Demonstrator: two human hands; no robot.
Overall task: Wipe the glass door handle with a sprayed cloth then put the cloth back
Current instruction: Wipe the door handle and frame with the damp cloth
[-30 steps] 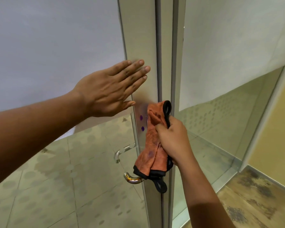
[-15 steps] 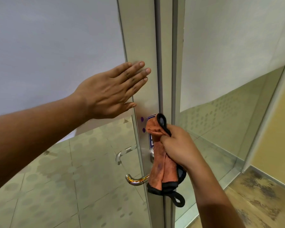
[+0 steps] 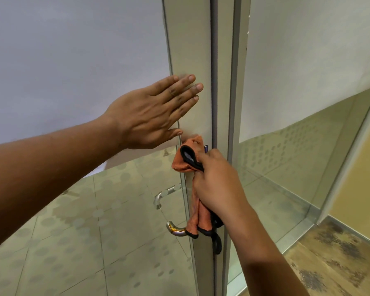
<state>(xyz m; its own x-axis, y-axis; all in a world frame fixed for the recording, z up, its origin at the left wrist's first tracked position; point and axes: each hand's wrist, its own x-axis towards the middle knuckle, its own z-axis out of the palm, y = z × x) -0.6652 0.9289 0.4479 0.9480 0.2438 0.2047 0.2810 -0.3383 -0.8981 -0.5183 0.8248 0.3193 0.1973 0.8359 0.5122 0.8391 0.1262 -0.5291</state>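
Note:
My right hand (image 3: 218,186) is closed around an orange cloth (image 3: 185,159) with black edging, wrapped over the upright part of the metal door handle (image 3: 175,230). Only the handle's curved lower end shows below the cloth; the rest is covered. A black loop of the cloth hangs down below my fist. My left hand (image 3: 150,112) lies flat, fingers together, against the door's pale frame (image 3: 190,50) above the handle, holding nothing.
The glass door (image 3: 73,210) has a frosted upper pane and a dotted clear lower pane. A second handle (image 3: 162,194) shows through the glass on the far side. A fixed glass panel (image 3: 286,167) stands to the right, with patterned floor (image 3: 333,259) beyond.
My right hand slid the cloth down the handle, then back up a little. The left hand stayed pressed on the frame.

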